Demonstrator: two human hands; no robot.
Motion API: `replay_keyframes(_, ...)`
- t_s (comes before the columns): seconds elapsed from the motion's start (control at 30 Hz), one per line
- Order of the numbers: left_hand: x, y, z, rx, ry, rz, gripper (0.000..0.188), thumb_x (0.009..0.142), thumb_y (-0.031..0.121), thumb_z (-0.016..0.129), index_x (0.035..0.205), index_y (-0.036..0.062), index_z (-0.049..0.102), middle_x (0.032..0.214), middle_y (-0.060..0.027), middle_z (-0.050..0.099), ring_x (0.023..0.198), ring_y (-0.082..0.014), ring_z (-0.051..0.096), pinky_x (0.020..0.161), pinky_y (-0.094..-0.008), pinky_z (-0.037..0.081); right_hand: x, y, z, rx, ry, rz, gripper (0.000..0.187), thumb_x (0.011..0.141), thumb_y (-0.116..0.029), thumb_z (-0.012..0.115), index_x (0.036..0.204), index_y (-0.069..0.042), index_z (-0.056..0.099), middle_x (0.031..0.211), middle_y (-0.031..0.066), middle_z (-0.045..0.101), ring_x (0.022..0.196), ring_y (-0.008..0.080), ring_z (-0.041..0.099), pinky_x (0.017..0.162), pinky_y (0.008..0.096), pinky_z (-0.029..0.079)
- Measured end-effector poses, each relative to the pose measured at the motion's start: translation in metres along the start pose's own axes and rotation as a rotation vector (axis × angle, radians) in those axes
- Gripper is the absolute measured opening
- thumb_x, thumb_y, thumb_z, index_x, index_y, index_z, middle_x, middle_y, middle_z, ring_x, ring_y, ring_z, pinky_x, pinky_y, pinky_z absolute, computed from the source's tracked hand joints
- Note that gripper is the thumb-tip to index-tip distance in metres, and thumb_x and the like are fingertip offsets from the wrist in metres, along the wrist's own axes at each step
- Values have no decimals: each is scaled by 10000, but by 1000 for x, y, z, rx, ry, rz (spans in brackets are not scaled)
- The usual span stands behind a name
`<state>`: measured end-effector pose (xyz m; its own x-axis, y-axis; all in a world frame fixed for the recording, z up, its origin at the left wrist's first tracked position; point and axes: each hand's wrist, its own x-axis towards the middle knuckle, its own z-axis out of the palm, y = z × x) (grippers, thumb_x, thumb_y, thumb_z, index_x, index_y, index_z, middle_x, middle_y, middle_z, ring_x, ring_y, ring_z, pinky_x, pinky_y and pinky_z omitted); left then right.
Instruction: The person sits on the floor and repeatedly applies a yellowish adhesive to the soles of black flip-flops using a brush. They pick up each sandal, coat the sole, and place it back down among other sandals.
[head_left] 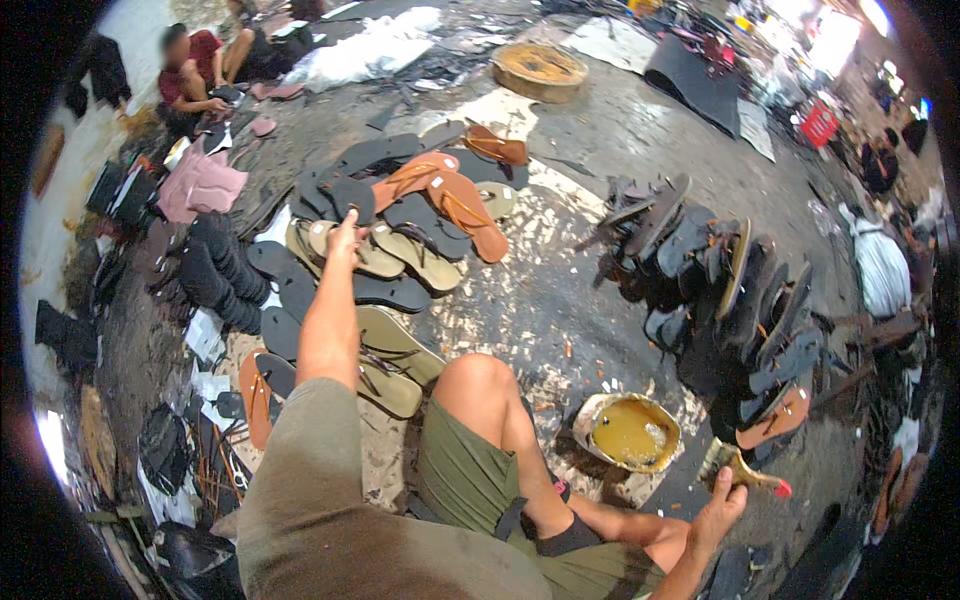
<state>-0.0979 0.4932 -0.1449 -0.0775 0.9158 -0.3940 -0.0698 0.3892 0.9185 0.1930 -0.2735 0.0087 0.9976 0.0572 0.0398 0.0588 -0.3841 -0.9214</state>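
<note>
My left hand (pixel 346 240) reaches out over a spread of sandals, its fingers closed at the rounded end of a black sole (pixel 350 197); the far fingers are partly hidden. Close beside it lie olive sandals with dark straps (pixel 415 257) and tan-orange flip-flops (pixel 468 216). In my right hand (pixel 717 512) is a paintbrush (pixel 738 467), held by its red-tipped handle, with the bristles toward a tub of yellowish glue (pixel 634 434). The tub stands on the floor in front of my folded legs, its rim crusted.
At right, a long row of dark sandals (pixel 748 290) stands on edge. Black soles are stacked (pixel 222 272) at left, near pink sheets (pixel 200 182). A round wooden block (pixel 540 72) sits farther off. Another person (pixel 190 75) sits at the far left among scraps.
</note>
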Motion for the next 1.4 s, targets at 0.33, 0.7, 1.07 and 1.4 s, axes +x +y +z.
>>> replay_keyframes(0.33,-252,54,-31,689,-263,914,306,1041,294,620,1084,-5,666,986,-72,683,923,-157,606,873,-323,496,-7,26,102,-380,-409,-164,306,933,-263,727,1153,-53,757,1117,151,759,1048,270,702,920,374,513)
replay_keyframes(0.7,-449,4,-13,1154,-859,1189,911,729,486,871,1420,26,496,1663,-251,226,1493,-447,289,1203,-528,268,12,42,14,-397,-229,-553,272,902,-195,785,1122,-40,742,993,109,747,911,271,686,820,396,523)
replay_keyframes(1.07,-497,-4,35,-5,-1077,-21,517,992,363,592,1393,42,533,1196,-90,673,1085,-180,647,969,-320,517,-74,-105,70,497,-243,-140,259,973,-196,743,1120,14,705,1023,54,713,907,124,632,821,310,522)
replay_keyframes(1.4,-568,-41,44,-480,-1170,-421,604,999,432,526,1458,41,476,1325,-137,637,1203,-265,635,1046,-410,525,-94,-98,100,152,-330,-743,307,882,-37,752,1169,24,663,1153,179,676,1086,338,656,955,442,506)
